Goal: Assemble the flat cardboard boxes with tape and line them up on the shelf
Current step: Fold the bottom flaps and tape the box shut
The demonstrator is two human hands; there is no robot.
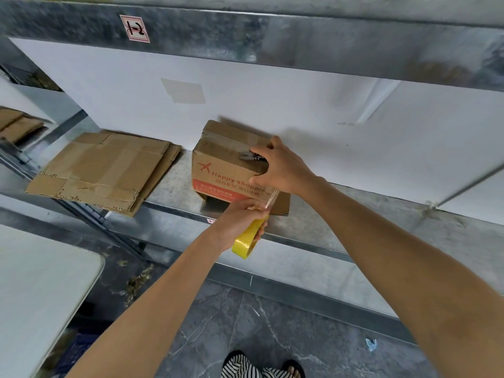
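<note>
**Taping one box, flats still to do**

Your left hand (240, 216) grips the yellow tape roll (249, 240), its strip running up to the box (218, 165) standing on the shelf (354, 214). Your right hand (283, 167) steadies the box top, holding snips (249, 155). The strip looks uncut, and the flat stack (106, 170) beside it lies unassembled.

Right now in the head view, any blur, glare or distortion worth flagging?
Head view: motion blur smears the upper beam and label; wide-angle skews the shelf edge; box casts soft shadow on backboard; left hand, tape roll, right hand, snips sharp; no strong glare.
</note>
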